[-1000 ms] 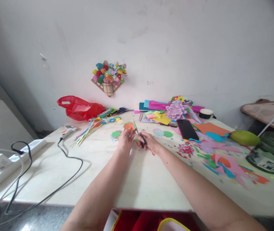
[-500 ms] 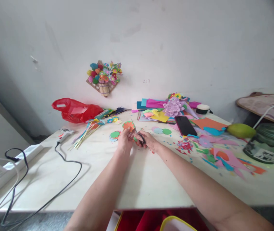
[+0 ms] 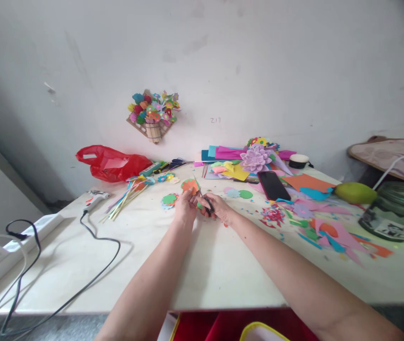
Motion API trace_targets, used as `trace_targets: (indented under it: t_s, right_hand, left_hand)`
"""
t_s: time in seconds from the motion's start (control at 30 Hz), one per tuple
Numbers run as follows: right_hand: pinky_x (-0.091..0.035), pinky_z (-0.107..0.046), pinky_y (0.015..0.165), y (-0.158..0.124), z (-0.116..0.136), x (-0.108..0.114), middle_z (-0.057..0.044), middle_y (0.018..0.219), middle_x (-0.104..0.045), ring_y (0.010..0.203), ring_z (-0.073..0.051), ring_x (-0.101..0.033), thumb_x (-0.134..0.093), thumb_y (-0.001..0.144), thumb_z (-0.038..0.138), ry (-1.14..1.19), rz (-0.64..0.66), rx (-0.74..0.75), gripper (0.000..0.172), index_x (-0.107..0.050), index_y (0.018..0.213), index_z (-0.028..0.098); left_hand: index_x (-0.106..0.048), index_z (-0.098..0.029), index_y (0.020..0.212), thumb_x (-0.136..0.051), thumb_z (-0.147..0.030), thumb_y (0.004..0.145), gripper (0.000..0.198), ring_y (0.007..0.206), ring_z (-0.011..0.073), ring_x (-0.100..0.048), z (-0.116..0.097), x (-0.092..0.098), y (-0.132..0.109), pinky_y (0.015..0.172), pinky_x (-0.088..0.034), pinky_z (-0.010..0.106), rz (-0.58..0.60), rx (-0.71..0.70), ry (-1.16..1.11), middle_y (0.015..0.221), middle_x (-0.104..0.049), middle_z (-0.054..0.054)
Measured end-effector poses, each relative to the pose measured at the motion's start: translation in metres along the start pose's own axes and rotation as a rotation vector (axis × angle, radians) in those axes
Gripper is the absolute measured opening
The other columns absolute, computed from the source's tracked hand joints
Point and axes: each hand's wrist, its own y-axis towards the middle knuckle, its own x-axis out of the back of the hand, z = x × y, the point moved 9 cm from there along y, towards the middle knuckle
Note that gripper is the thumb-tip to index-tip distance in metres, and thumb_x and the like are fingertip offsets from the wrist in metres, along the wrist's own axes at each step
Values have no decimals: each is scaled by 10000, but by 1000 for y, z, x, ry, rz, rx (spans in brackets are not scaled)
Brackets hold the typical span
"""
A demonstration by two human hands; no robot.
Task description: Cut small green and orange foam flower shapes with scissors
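Head view: left hand [image 3: 186, 205], fingers pinched on a flat orange-and-green scalloped piece [image 3: 188, 185], looks like thin craft sheet, held over the middle of the pale, smooth tabletop [image 3: 223, 279]. Right hand [image 3: 220, 208], fingers wrapped round the black handles of slim metal scissors [image 3: 208, 204], narrow blades pointing up and away beside the piece; whether the blades are parted, cannot tell. Just left of the left hand, a flat green scalloped disc [image 3: 170, 199] overlapping orange and pale blue ones. Right side: crumbly heap of red and pink snippets [image 3: 273, 215], glossy black rectangular phone [image 3: 273, 185], layered lilac flower [image 3: 256, 158] with pointed petals, smooth greenish-yellow oval fruit [image 3: 355, 193], rounded dark-green glass jar [image 3: 393, 210]. Far left, crinkled red plastic bag [image 3: 115, 163]. Writing: "217" on the wall [image 3: 276, 71]; jar label [image 3: 396, 230] black-and-white, text unreadable
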Motion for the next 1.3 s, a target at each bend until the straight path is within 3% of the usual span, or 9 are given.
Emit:
trace_targets:
  t_s: [0.97,1.3]
  right_hand:
    - [-257,-170,315,1,0,0,44,519,-518,403,-87,-456,-594,757,470,-6,-21,10,289,-506,776,196]
    - [-237,-177,328,1,0,-1,51,499,-510,384,-82,-434,-586,755,480,-2,-11,18,298,-506,764,193]
  left_hand:
    - [-602,-153,688,-575,-82,735,89,596,122,-637,2,-1,-1,620,-498,209,13,14,-11,661,-666,40]
    - [-609,-151,725,-575,-70,731,88,665,144,-666,0,1,-1,662,-506,221,-29,25,-6,667,-671,47]
